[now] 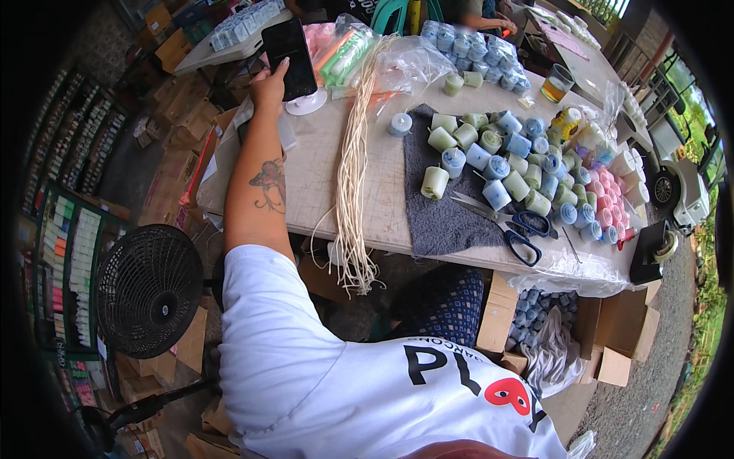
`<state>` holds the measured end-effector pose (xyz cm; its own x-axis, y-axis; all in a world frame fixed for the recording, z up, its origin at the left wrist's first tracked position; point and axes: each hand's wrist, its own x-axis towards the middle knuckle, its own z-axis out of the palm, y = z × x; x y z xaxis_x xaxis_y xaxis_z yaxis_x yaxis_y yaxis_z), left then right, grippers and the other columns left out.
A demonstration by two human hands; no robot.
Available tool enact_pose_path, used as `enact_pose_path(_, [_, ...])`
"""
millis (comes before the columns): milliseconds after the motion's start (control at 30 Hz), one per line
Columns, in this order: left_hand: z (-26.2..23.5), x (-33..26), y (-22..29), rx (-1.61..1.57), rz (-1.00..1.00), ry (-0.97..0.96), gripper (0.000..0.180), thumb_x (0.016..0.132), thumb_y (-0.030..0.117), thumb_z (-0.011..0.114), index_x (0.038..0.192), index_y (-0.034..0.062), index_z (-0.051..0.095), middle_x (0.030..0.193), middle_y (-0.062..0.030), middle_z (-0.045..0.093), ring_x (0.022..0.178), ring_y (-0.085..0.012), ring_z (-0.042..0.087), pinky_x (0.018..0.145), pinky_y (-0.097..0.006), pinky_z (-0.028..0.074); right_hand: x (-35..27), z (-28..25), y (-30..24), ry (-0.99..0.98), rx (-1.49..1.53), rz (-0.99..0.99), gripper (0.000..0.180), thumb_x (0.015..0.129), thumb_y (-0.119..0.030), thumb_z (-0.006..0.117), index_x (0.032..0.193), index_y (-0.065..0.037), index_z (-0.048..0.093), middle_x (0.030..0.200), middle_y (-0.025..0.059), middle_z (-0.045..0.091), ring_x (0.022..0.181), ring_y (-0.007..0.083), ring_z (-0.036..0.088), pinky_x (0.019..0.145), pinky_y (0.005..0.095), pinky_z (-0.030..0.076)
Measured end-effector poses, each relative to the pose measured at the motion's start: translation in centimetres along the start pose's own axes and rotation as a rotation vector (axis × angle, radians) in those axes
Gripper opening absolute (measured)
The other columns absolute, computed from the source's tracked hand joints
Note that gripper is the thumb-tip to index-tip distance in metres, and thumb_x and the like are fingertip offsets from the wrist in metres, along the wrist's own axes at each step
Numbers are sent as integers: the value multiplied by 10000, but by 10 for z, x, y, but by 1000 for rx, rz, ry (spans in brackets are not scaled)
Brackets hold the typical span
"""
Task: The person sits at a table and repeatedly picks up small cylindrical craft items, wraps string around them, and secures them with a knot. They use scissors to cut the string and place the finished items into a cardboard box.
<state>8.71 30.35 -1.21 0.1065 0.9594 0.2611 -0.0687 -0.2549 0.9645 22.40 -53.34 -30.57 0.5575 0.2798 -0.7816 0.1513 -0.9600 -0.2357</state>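
My left arm stretches to the far left of the table, and my left hand (270, 86) is closed round the edge of a black smartphone (290, 57), thumb on its front. The phone is upright above a round white stand base (307, 102). Right of it, a long bundle of cream wicks (352, 168) runs over the near table edge. Many small green and blue candles (475, 157) lie on a dark grey towel (432, 222), with blue-handled scissors (511, 222) at its near side. A single blue candle (400, 125) stands beside the towel. My right hand is out of view.
Bagged blue candles (478, 53) and plastic packs of coloured sticks (348, 61) sit at the back. A glass (557, 83) with amber liquid stands far right, near pink candles (605, 195). A black fan (151, 291) is left; an open carton (501, 310) stands below the table.
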Motion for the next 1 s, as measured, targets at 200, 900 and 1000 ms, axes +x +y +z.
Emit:
enact_pose_path(200, [14, -7, 23, 11, -140, 100, 655, 803, 558, 613, 1044, -51, 626, 1056, -130, 625, 960, -152, 573, 840, -304, 438, 10, 5, 4, 8, 21, -20, 608, 779, -526, 622, 1080, 2, 625, 955, 210, 660, 896, 320, 646, 778, 383, 502])
enact_pose_path(900, [20, -1, -4, -407, -124, -48, 690, 876, 529, 528, 1240, -51, 451, 1249, -137, 499, 1136, -214, 469, 981, -359, 364, -11, -1, -5, 48, 100, 17, 594, 792, -486, 641, 1071, 37, 612, 955, 225, 658, 912, 331, 643, 777, 383, 500])
enact_pose_path(1000, [14, 4, -7, -362, -139, 2, 672, 880, 530, 519, 1227, -42, 466, 1223, -125, 515, 1122, -208, 480, 955, -355, 383, -9, -1, -6, 69, 98, 2, 591, 787, -486, 646, 1066, 34, 615, 940, 222, 661, 898, 327, 647, 771, 379, 505])
